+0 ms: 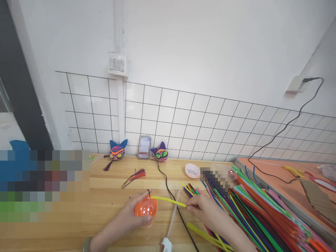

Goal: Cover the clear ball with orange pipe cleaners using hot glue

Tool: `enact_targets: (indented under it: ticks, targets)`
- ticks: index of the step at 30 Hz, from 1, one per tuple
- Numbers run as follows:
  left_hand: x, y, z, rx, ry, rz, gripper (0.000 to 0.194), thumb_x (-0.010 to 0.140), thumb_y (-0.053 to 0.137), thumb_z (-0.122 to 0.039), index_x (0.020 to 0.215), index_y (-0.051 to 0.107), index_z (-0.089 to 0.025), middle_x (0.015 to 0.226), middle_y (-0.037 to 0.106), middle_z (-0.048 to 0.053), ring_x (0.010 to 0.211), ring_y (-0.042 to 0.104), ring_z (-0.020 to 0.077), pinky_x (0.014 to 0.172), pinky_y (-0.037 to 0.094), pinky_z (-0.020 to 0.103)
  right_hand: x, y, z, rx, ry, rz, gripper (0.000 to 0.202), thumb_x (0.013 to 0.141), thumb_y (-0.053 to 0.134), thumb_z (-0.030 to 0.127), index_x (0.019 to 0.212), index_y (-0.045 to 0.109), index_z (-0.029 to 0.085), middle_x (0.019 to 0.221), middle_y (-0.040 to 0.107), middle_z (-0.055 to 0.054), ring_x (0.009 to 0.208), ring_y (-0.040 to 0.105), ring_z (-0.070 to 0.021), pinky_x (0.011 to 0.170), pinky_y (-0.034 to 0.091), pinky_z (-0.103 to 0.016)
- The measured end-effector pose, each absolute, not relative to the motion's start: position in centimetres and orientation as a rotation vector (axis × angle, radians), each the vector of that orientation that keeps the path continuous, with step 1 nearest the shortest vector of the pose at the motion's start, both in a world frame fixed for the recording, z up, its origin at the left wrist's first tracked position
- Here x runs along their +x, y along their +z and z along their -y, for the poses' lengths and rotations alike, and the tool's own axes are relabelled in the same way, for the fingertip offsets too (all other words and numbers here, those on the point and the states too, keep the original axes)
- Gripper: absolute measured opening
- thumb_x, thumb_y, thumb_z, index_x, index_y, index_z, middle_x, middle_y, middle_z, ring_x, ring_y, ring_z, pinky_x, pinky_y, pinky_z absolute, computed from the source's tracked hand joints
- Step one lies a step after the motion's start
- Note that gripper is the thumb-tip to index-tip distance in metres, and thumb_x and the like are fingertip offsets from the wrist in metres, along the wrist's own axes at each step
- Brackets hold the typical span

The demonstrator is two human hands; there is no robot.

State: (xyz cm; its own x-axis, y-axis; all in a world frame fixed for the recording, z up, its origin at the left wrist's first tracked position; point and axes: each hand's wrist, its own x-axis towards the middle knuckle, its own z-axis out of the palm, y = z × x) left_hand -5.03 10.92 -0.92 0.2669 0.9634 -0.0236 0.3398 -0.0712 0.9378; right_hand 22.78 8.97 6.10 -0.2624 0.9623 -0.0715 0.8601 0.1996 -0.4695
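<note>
My left hand [128, 212] is closed round a shiny orange ball [147, 209] with a small dark loop at its top. Between thumb and fingertips, my right hand [201, 207] pinches one end of a yellow pipe cleaner [168, 200]. The strip's other end meets the top of the ball beside the loop; whether it is fixed there I cannot tell. Below the strip lies a thin whitish stick [173, 218] with a white end piece [166, 244] at the near edge. More yellow pipe cleaners [204, 235] lie under my right forearm.
Bundles of coloured pipe cleaners [265, 206] cover the right side. A black cord [163, 174] crosses the wooden table [110, 199]. At the back are a pink bowl [192, 170] of small beads, a tassel [136, 175], and two eared ornaments, one blue-eared [117, 151], one purple-eared [161, 152].
</note>
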Motion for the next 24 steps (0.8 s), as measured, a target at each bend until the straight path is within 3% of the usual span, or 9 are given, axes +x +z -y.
enact_targets:
  ticks: [5, 11, 20, 24]
  targets:
    - [-5.0, -0.6, -10.8, 1.577, 0.853, -1.188, 0.074, 0.062, 0.074, -0.028, 0.132, 0.049, -0.022, 0.143, 0.047, 0.007, 0.13, 0.041, 0.0289, 0.107, 0.033, 0.038, 22.5, 6.2, -8.9, -1.744, 0.615, 2.241, 0.025, 0.078, 0.048, 0.021, 0.061, 0.067, 0.02, 0.057, 0.057, 0.002, 0.057, 0.049, -0.0146, 0.059, 0.037, -0.023]
    - [-5.1, -0.7, -10.8, 1.582, 0.88, -1.148, 0.078, 0.062, 0.074, -0.025, 0.134, 0.046, -0.02, 0.147, 0.04, 0.008, 0.133, 0.036, 0.029, 0.11, 0.028, 0.041, 21.7, 6.3, -8.7, -1.731, 0.606, 2.266, 0.025, 0.074, 0.047, 0.015, 0.053, 0.058, 0.018, 0.049, 0.039, 0.004, 0.052, 0.031, -0.0113, 0.048, 0.022, -0.023]
    - [-5.0, -0.7, -10.8, 1.51, 0.882, -1.115, 0.072, 0.061, 0.074, -0.03, 0.127, 0.051, -0.013, 0.138, 0.05, 0.016, 0.123, 0.047, 0.0311, 0.103, 0.038, 0.038, 21.4, 6.3, -8.5, -1.723, 0.635, 2.276, 0.023, 0.071, 0.044, 0.011, 0.049, 0.046, 0.018, 0.053, 0.025, 0.005, 0.053, 0.028, -0.011, 0.048, 0.018, -0.023]
    - [-5.0, -0.7, -10.8, 1.468, 0.896, -1.084, 0.073, 0.06, 0.076, -0.031, 0.126, 0.051, -0.017, 0.136, 0.053, 0.014, 0.121, 0.049, 0.0309, 0.1, 0.041, 0.037, 21.3, 6.4, -8.5, -1.723, 0.634, 2.267, 0.024, 0.073, 0.044, 0.012, 0.05, 0.047, 0.018, 0.053, 0.024, 0.005, 0.052, 0.028, -0.0111, 0.047, 0.017, -0.023]
